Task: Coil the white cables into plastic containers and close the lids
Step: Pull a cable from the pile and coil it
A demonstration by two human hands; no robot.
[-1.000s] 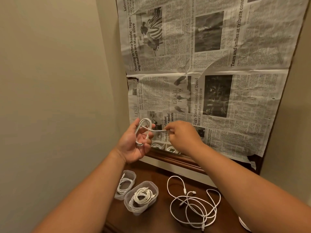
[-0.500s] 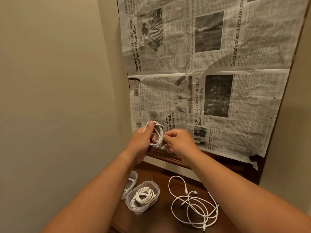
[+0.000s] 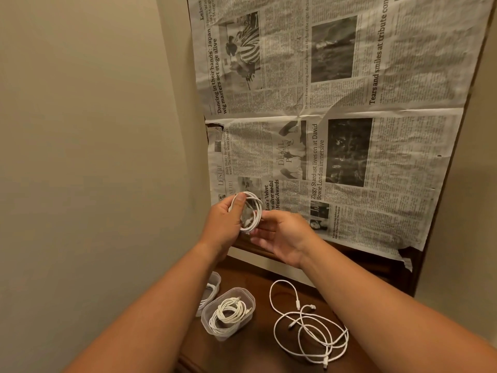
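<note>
The newspaper [image 3: 336, 117] is covering a dark-framed panel on the wall above the furniture, spread wide and crumpled, one lower corner torn, with plain beige wall [image 3: 80, 130] running on either side. It is likely there to hide whatever sits in that frame, though what that is cannot be told.

Below it, the dark wooden tabletop [image 3: 255, 354] is carrying the work, and it is a narrow, tight corner to be working in.

Up in front of the paper, the left hand [image 3: 223, 222] is gripping a finished coil of white cable [image 3: 248, 212], thumb pressing across the loops so they are not springing apart. The right hand [image 3: 282, 235] is hovering just beside it, palm up and fingers loosely spread, holding nothing firmly; it looks to be steadying the coil's lower edge or readying to tuck in the last end.

On the tabletop to the right, loose cables [image 3: 309, 324] are lying in a sprawling tangle, waiting their turn.

Left of them, an open container [image 3: 228, 313] is holding a neat coil, lid not on yet. A second container [image 3: 212, 286] is peeking out behind the left forearm, also with cable in it. No empty container or lid is showing for the coil in hand.
</note>
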